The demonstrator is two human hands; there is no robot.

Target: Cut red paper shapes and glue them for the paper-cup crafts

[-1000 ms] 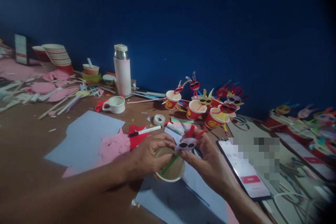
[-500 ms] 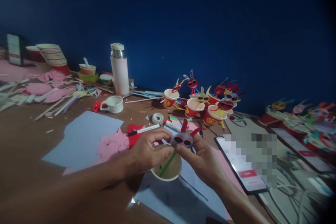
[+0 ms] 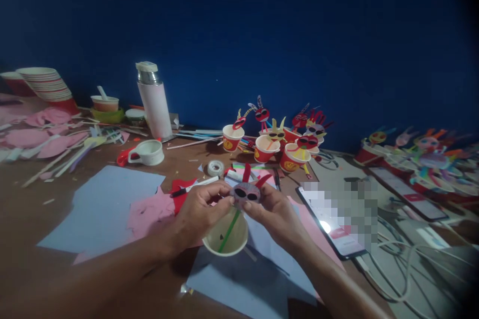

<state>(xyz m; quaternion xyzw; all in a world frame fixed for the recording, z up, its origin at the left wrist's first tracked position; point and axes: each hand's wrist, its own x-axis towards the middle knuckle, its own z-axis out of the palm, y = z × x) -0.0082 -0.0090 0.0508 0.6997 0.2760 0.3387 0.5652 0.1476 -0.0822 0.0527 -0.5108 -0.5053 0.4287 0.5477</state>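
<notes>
From the left, we have a stack of paper cups (image 3: 45,84), then a pale blue sheet (image 3: 101,209) lying flat, with a pink cutout (image 3: 149,212) overlapping its near right part and a mug (image 3: 151,153) beyond it. A marker (image 3: 204,183) lies slantwise just beyond our left hand (image 3: 194,212), which is closed in a pinch, thumb and fingers on the left edge of a greyish oval face (image 3: 245,191). That face sits directly between our hands, its long axis running crosswise from one set of fingers to the other, its two dark eye patches turned towards us and its red ears (image 3: 246,173) pointing up and away. Neither hand is plainly nearer, since both touch it. From beneath it, close to both thumbs, a green strip (image 3: 229,232) slants down and leftwards into an open paper cup (image 3: 225,253), whose mouth lies below the face and a little to its left, nearer our left hand; our fingers hide how strip and face join. Our right hand (image 3: 280,219) is closed too, its thumb under the face's lower edge and its fingers at the right side, partly out of sight behind. Farther right, a phone (image 3: 335,239) lies beside our right forearm, and white cables (image 3: 406,276) loop beyond it.
</notes>
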